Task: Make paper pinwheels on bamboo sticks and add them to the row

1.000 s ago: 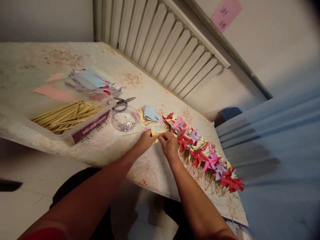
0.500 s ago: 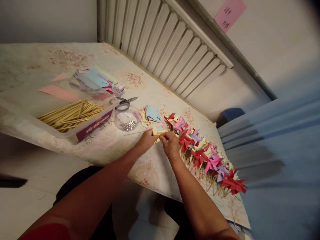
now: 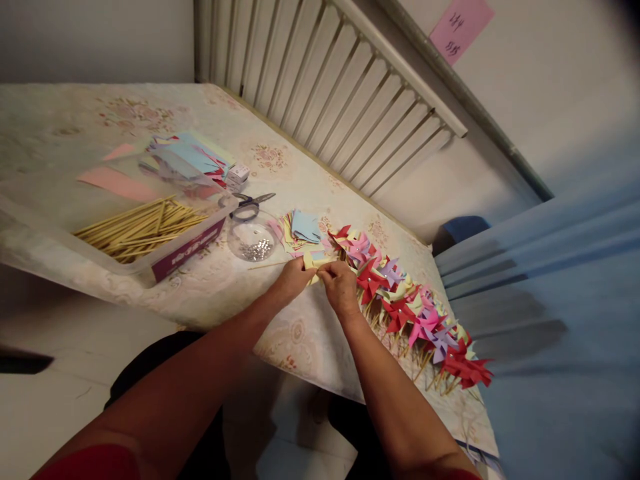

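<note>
Between my two hands is a pale yellow paper pinwheel (image 3: pixel 314 261), partly hidden by my fingers. My left hand (image 3: pixel 294 280) is closed on its left side, and my right hand (image 3: pixel 340 285) pinches its right side. A thin wooden stick (image 3: pixel 267 266) reaches out leftward from behind my left hand; whether it is joined to the paper I cannot tell. Just beyond my hands lies a stack of cut paper squares (image 3: pixel 304 227), blue on top. Finished-looking pinwheels (image 3: pixel 400 313) in red, pink, purple and yellow lie in a row to the right.
A clear plastic box (image 3: pixel 135 268) of wooden sticks (image 3: pixel 145 230) stands at left. Near it are a round dish (image 3: pixel 245 247) of small metal pins, scissors (image 3: pixel 250 205), a small white box (image 3: pixel 238 175) and coloured paper sheets (image 3: pixel 185 157). A radiator (image 3: pixel 320 87) runs behind the table.
Almost nothing differs. My fingers have shifted very slightly on the yellow paper, and both hands stay in the same place.
</note>
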{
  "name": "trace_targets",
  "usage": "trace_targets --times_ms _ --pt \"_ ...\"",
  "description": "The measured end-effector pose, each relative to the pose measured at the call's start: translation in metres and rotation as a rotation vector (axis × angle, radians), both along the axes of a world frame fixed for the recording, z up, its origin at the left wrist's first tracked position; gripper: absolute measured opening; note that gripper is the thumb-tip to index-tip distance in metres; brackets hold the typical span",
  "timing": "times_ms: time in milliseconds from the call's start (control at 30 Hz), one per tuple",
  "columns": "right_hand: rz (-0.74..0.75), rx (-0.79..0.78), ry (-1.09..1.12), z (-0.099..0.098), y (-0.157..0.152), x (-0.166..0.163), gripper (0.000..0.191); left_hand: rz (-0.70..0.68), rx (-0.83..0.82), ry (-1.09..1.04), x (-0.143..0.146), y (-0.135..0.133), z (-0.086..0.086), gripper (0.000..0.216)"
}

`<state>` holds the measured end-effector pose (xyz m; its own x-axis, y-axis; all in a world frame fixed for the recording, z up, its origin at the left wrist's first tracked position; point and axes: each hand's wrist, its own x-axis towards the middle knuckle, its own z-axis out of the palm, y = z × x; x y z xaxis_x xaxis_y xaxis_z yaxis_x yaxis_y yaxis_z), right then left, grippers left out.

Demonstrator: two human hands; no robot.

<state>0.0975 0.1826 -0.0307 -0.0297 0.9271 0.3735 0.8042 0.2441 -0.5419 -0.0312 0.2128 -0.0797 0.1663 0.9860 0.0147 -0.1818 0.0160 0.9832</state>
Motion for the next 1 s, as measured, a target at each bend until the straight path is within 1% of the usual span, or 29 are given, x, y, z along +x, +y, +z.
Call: trace_targets --times_ms 133,200,233,300,400,467,533,633,700,767,900,967,1000 --pt "-0.141 -0.192 0.299 -0.006 0.005 -0.005 0.012 0.021 0.012 0.010 0.000 0.001 -0.001 0.029" --pt "-0.171 -0.251 0.363 -0.006 0.006 -0.007 0.012 0.029 0.009 0.015 0.001 0.001 -0.003 0.030" --pt "-0.167 -0.256 0.353 -0.006 0.006 -0.007 0.012 0.029 0.008 0.013 0.001 0.001 -0.004 0.030" --pt "-0.118 -0.208 0.247 -0.002 0.005 -0.007 0.011 0.028 0.009 0.008 0.000 0.002 -0.006 0.030" --pt "0.009 -0.059 0.016 0.004 0.004 -0.003 0.010 0.024 0.014 0.004 0.000 0.002 -0.005 0.031" --pt "0.060 -0.019 -0.045 0.006 0.005 -0.001 0.010 0.025 0.015 -0.001 -0.001 0.002 -0.004 0.031" --pt "0.035 -0.062 0.027 0.004 0.006 -0.002 0.011 0.028 0.005 -0.019 -0.002 0.002 -0.001 0.030" --pt "-0.084 -0.183 0.268 -0.002 0.008 -0.006 0.012 0.040 -0.026 -0.039 -0.003 0.001 0.001 0.029" --pt "-0.140 -0.223 0.376 -0.005 0.008 -0.010 0.012 0.042 -0.041 -0.037 -0.004 0.001 0.001 0.028" --pt "-0.156 -0.221 0.387 -0.006 0.007 -0.013 0.013 0.041 -0.045 -0.029 -0.005 0.001 0.001 0.027" --pt "-0.167 -0.190 0.299 -0.002 0.007 -0.015 0.015 0.037 -0.044 -0.022 -0.005 0.001 0.002 0.026" --pt "-0.205 -0.131 0.278 -0.001 0.008 -0.014 0.017 0.027 -0.037 -0.034 -0.006 0.001 0.003 0.028" --pt "-0.225 -0.098 0.280 -0.002 0.009 -0.013 0.022 0.019 -0.032 -0.043 -0.006 0.001 0.003 0.030"
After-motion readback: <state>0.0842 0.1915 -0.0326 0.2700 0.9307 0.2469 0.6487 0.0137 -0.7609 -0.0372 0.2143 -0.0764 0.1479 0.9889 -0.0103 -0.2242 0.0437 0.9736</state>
